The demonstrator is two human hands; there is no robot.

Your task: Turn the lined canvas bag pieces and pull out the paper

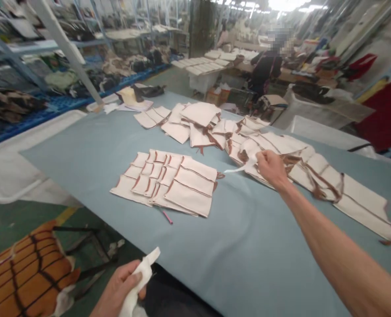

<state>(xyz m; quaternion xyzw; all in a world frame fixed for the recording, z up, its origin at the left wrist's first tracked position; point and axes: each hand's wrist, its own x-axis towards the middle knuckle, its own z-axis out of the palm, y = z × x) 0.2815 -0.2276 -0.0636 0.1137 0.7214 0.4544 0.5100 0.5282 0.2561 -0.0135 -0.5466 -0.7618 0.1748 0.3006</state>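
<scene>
My left hand, low at the table's near edge, is closed on a folded white cloth strip whose end sticks up past the thumb. Stretched out over the table, my right hand is closed around a thin white strip that trails to the left. Under and beyond that hand lies a long overlapping row of cream fabric pieces with brown trim. To its left sits a fanned stack of cream panels with brown seams and a loose brown end. More cream pieces are heaped behind.
A pink pen-like stick lies in front of the stack on the blue-grey table. White bins flank the table, and an orange checked cushioned seat stands lower left. A person is in the background.
</scene>
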